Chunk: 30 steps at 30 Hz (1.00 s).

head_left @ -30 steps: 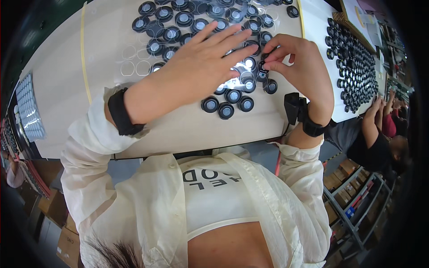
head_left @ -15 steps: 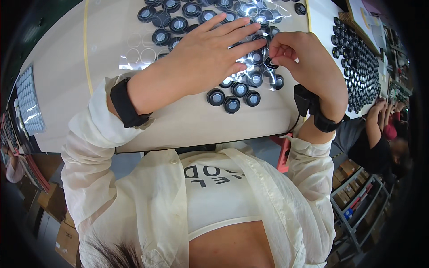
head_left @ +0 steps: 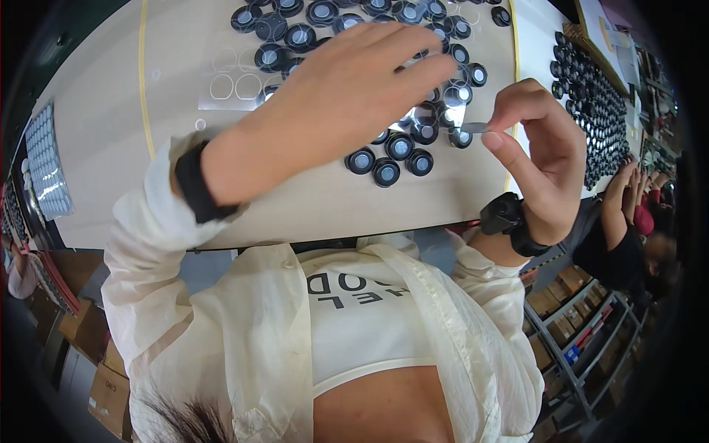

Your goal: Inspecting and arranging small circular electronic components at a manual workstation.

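My right hand (head_left: 543, 151) is raised at the right side of the table, thumb and forefinger pinching the edge of a small thin grey disc (head_left: 475, 127). The disc looks like a round sticker seen nearly edge-on. My left hand (head_left: 362, 85) is stretched out flat above the clear plastic sheet (head_left: 214, 103), palm down and holding nothing, its fingertips a little blurred. Circles are cut in that sheet, which lies over many black round caps with pale centres. Several caps, among them a black cap (head_left: 386, 171), sit just in front of the sheet. My left hand hides the sheet's middle.
Yellow tape lines (head_left: 142, 74) run along both sides of the table (head_left: 244, 221). A packed tray of pale round pieces (head_left: 50, 159) lies at far left. Rows of more black caps (head_left: 602, 118) stand on the right, where another person's arm (head_left: 615, 203) reaches in.
My right hand has moved right and toward me, away from the caps, with the grey disc now plainly in its pinch. My left hand has shifted slightly right, its fingers closer together.
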### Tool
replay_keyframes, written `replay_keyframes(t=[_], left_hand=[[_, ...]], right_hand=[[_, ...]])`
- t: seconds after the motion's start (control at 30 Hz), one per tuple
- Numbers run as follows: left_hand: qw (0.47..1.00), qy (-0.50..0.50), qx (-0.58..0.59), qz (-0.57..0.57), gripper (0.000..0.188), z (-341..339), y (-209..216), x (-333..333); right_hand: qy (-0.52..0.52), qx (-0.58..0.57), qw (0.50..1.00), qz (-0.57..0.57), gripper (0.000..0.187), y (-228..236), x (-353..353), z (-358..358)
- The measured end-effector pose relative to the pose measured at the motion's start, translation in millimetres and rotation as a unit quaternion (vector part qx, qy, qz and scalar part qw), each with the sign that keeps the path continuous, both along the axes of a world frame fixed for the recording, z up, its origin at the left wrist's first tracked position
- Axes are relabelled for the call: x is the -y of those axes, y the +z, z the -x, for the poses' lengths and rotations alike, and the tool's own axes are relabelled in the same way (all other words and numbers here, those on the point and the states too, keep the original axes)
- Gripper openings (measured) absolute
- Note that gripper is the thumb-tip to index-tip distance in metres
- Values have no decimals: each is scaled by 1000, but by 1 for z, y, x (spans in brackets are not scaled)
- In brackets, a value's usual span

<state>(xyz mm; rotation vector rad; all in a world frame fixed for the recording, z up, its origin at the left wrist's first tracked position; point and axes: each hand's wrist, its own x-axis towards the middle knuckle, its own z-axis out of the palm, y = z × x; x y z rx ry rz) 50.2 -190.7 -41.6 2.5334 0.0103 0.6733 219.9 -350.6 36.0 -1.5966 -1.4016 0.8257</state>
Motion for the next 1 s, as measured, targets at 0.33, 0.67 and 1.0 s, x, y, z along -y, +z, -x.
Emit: replay_keyframes(t=[0.33, 0.67, 1.0], left_hand=[[973, -1, -228, 31, 46, 61, 17, 39], [800, 22, 2, 599, 43, 73, 16, -10], [827, 33, 1, 561, 45, 67, 19, -6]], right_hand=[[-107, -256, 961, -14, 16, -39, -11, 38], [-94, -387, 916, -38, 15, -41, -40, 61], [-124, -326, 937, -11, 14, -41, -51, 69]])
